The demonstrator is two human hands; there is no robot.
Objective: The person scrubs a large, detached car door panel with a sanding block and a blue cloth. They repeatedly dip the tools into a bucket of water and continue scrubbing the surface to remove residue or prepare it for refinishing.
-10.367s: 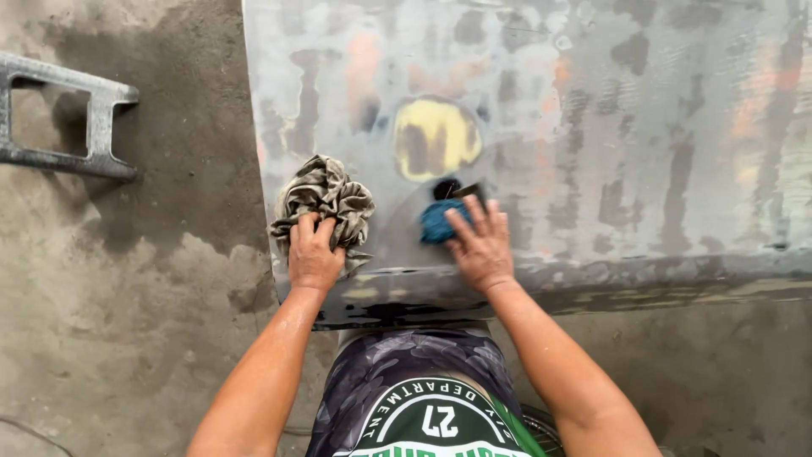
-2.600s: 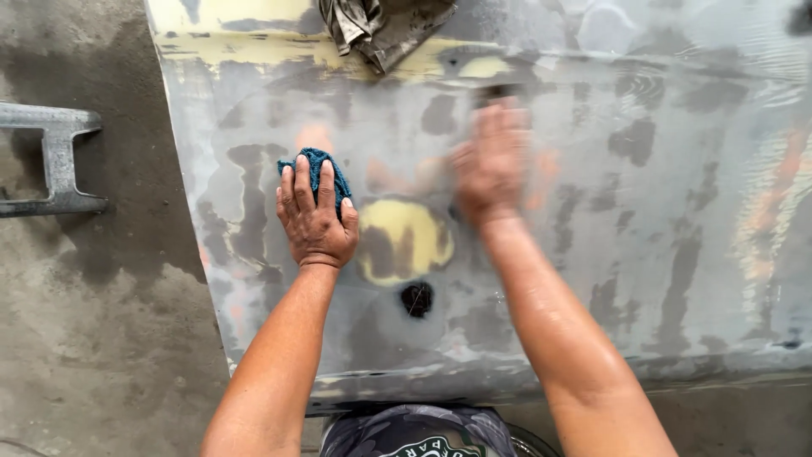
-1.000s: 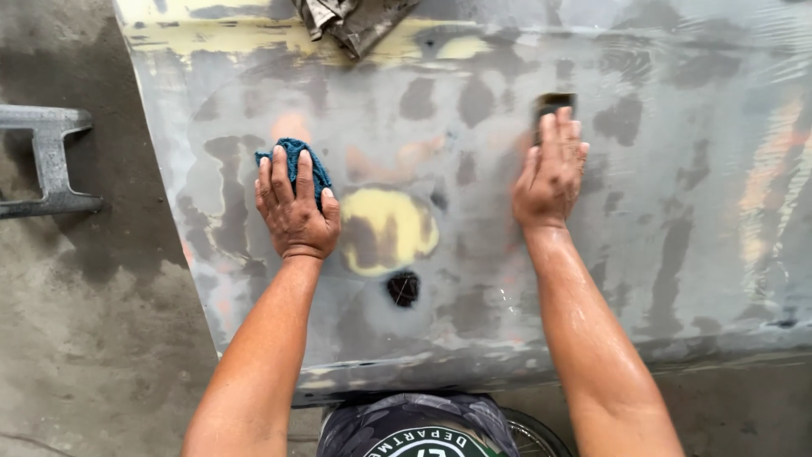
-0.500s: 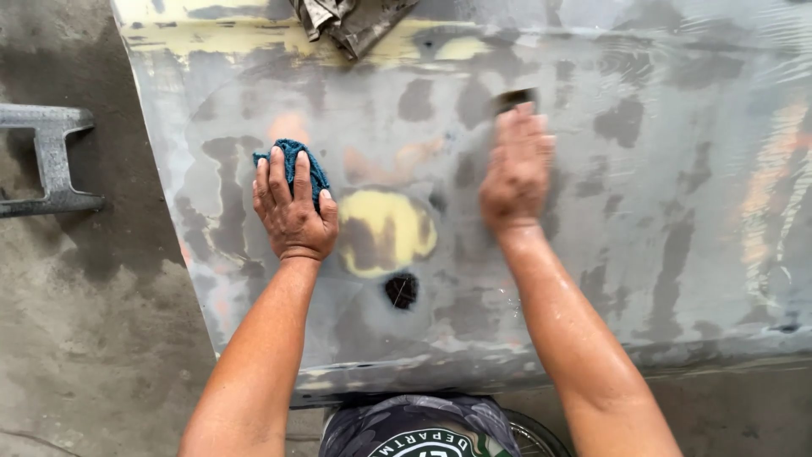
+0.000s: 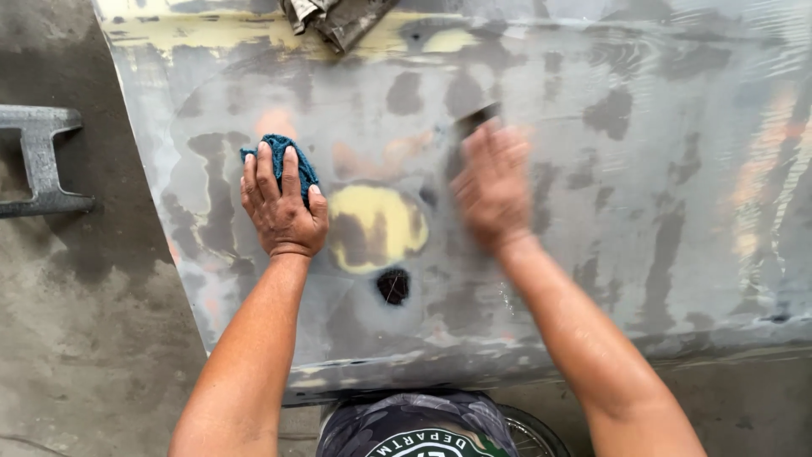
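the left hand [image 5: 283, 207] lies flat with its fingers spread over a dark blue cloth [image 5: 292, 161], pressing it against the grey metal panel [image 5: 677, 169]; the grip is a loose, open-palmed press rather than a closed fist, and the cloth shows only past the fingertips and beside the knuckles. half a second ago this hand sat in much the same spot, and it has hardly shifted since.

the right hand [image 5: 491, 190] is blurred with motion. a dark sanding block [image 5: 475, 121] peeks out beyond its fingertips, and the hand seems to press it flat to the panel, though how tightly the fingers close on it cannot be told through the blur. compared with a second ago, when this hand was sharp and sat further out to the right of the left hand, it has come inward toward the yellow patch.

between the two hands lies a yellow filler patch [image 5: 376, 224], just beside the left thumb and near the right wrist. below it, closer to the person, is a small dark hole [image 5: 393, 286]. the panel is mottled with darker grey and faint orange marks.

beyond the hands, at the far edge of the panel, a crumpled grey rag [image 5: 338, 17] rests, as it did before. left of the left hand, off the panel, a grey metal bracket [image 5: 42, 161] lies on the concrete floor [image 5: 85, 338].
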